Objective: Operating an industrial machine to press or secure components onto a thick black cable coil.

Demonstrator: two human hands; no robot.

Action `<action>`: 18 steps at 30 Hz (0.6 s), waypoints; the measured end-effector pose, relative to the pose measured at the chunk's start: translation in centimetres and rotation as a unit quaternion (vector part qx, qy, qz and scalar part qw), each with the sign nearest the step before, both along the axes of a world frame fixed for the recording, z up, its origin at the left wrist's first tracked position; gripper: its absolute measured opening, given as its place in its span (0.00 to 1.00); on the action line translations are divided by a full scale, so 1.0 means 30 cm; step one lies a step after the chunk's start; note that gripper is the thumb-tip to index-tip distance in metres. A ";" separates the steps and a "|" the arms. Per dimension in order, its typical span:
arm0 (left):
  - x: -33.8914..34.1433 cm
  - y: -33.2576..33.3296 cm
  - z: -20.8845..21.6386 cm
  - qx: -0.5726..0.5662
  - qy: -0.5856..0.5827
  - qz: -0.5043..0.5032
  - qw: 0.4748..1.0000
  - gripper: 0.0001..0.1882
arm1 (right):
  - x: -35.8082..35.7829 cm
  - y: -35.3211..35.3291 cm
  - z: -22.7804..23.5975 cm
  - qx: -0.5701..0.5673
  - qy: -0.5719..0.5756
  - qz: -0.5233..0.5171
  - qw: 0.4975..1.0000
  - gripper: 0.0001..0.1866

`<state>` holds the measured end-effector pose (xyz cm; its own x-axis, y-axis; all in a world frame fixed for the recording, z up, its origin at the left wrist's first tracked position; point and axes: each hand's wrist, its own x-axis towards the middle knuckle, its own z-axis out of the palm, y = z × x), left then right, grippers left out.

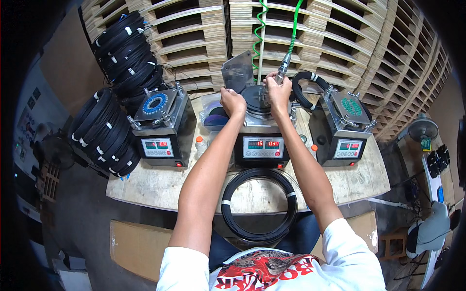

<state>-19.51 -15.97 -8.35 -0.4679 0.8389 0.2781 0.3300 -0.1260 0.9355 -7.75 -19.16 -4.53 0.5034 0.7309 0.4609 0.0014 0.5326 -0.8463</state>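
My right hand (pixel 278 97) is closed around a metal air gun (pixel 280 75) on the end of a green hose (pixel 295 24). The gun points down at the dark round disc (pixel 256 98) on top of the middle bench machine (pixel 262 145). To the left of the disc, my left hand (pixel 233 103) is closed at the lower edge of a tilted grey metal plate (pixel 237 70); its fingertips are partly hidden. A coil of black cable (pixel 227 216) with white ties lies at the table's front edge, below my forearms.
Similar machines stand at left (pixel 156 133) and right (pixel 343 128), each bearing a plate with a ring of small connectors. Black cable coils (pixel 104 131) are stacked at far left. Orange-capped bottles (pixel 199 140) flank the middle machine. Wooden pallets (pixel 189 48) rise behind the table (pixel 160 186).
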 end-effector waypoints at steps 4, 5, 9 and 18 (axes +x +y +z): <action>-0.023 0.007 -0.010 0.039 -0.009 0.041 0.998 0.19 | 0.070 -0.039 -0.010 0.000 -0.032 0.004 0.999 0.03; -0.036 0.009 -0.011 0.093 0.002 0.050 0.994 0.23 | 0.089 -0.059 -0.002 -0.001 -0.016 0.031 0.999 0.03; -0.028 -0.104 0.086 0.324 0.194 -0.064 0.924 0.25 | 0.229 -0.148 0.019 -0.017 -0.013 0.085 0.996 0.02; -0.068 -0.032 0.202 0.286 0.657 -0.361 0.597 0.23 | 0.249 -0.205 0.041 -0.024 0.008 0.131 0.991 0.04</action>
